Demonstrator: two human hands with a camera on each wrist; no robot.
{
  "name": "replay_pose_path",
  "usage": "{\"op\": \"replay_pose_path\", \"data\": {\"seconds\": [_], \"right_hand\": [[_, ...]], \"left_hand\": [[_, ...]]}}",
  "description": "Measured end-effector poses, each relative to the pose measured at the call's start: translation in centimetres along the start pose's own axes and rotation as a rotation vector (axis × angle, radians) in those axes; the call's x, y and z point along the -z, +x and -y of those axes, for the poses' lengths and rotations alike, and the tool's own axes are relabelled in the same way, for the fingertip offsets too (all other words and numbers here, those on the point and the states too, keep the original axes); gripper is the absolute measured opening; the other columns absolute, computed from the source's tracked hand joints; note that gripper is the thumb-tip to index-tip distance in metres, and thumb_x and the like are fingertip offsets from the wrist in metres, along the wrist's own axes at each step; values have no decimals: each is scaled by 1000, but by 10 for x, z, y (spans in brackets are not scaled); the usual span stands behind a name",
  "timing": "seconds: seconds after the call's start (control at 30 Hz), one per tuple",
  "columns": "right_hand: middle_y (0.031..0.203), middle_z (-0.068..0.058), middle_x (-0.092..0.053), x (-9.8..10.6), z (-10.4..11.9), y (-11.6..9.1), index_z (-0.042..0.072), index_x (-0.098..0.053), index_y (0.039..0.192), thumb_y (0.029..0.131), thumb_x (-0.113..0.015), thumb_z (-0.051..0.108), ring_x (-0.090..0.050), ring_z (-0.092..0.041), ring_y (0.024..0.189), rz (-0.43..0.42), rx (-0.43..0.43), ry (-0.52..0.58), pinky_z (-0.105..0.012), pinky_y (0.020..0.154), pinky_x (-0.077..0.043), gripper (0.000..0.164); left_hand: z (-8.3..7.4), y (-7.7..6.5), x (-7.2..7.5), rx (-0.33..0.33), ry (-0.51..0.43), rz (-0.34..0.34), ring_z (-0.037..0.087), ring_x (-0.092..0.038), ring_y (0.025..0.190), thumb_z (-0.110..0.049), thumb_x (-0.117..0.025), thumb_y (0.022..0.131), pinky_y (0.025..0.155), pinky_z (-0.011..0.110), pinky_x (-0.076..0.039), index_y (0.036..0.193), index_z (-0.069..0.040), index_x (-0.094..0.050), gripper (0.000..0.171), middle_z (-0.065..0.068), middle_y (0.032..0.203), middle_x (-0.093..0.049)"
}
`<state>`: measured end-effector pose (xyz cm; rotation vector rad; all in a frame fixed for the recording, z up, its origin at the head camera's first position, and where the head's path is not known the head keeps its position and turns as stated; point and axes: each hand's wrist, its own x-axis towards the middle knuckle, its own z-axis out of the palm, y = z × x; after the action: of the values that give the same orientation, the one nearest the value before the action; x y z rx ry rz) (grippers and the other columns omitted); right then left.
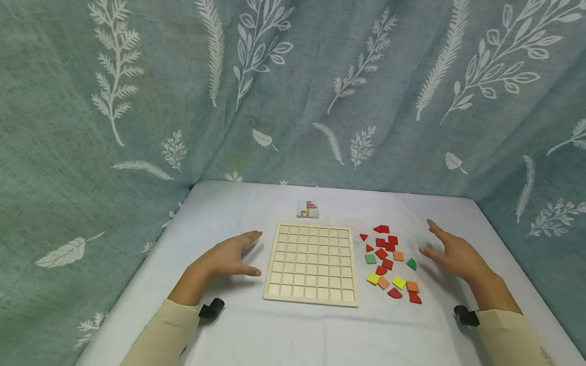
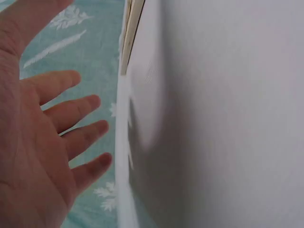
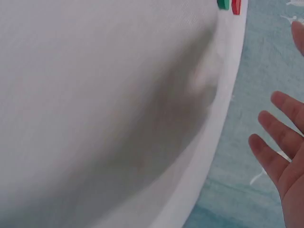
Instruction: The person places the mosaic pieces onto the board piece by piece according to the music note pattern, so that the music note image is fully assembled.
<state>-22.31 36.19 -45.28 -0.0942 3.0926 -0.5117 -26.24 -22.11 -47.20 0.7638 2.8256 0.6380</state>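
Observation:
My left hand point(image 1: 224, 258) hovers over the table just left of a square wooden grid board point(image 1: 311, 264), its fingers spread and holding nothing. In the left wrist view the same palm point(image 2: 38, 142) faces the board's edge point(image 2: 130, 38). On the other side, my right hand point(image 1: 458, 254) is held above the cloth with fingers apart, right of a scatter of flat coloured pieces. Nearest to it lies a green quarter-round piece point(image 1: 411, 264). Among the others are red squares point(image 1: 387, 264), red triangles point(image 1: 363, 237), yellow squares point(image 1: 399, 282) and orange squares point(image 1: 398, 256). The board's cells hold no pieces.
A small pattern card point(image 1: 308, 209) with a red and yellow design lies behind the board. White cloth covers the table point(image 1: 293, 335). Green leaf-print curtains point(image 1: 293, 91) hang along the back and both sides. Black wrist cameras point(image 1: 211, 308) sit at both cuffs.

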Motion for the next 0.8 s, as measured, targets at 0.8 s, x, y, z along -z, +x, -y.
{"op": "replay_pose_path", "data": {"seconds": [0.8], "right_hand": [[134, -23, -53, -21, 42, 81, 10, -55, 139, 91, -70, 21, -49, -44, 120, 102, 5, 169, -56, 92, -48, 52]], "left_hand": [[-14, 1, -37, -189, -82, 141, 35, -6, 147, -68, -82, 55, 114, 57, 3, 149, -18, -42, 114, 11, 160, -17]]}}
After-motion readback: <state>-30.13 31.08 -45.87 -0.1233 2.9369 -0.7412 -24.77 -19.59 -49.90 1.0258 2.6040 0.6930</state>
